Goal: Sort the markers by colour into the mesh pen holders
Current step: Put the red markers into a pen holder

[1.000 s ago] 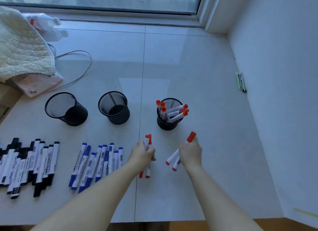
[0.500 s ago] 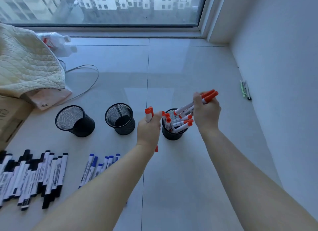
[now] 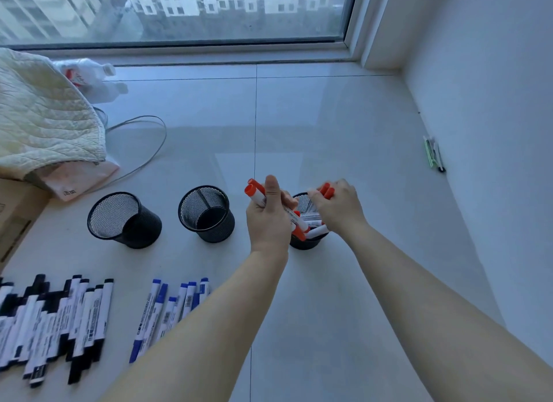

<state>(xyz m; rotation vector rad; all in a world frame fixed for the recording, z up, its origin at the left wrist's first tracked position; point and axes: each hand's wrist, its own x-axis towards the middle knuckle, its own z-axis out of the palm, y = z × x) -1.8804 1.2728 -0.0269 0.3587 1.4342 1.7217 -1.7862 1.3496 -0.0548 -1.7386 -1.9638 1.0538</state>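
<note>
While over the holder, both hands gripping red markers.

Cool daylight from the window, soft floor glare, wide-angle edge bending.

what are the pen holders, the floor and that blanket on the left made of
Pen holders: black wire mesh, probably metal, matte; the floor shows through the weave. Floor: glossy pale tile, likely ceramic, with grout lines and window glare. Blanket: cream quilted fabric, soft, with stitched wavy ridges.
</note>
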